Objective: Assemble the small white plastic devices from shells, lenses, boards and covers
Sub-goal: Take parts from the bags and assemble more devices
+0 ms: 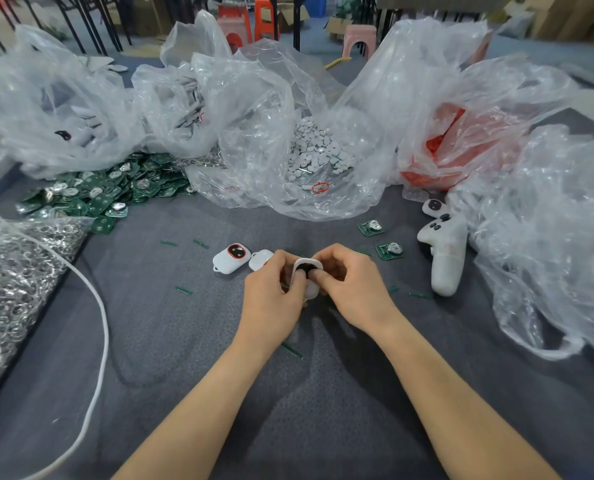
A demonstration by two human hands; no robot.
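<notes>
White plastic is sitting between both hands: the left hand [271,289] and right hand [351,285] are pinching a small shell [308,277] over the grey bench [184,323], thumbs meeting at its dark opening. A red-ringed device [231,258] is lying just left, two green boards [389,251] right, beside a white controller [444,258]; crumpled clear bags [254,133] are crowding the far side.

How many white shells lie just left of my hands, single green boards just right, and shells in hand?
Loose white shells, left: 2
Single green boards, right: 2
Held white shell, left hand and right hand: 1
Total: 5
</notes>
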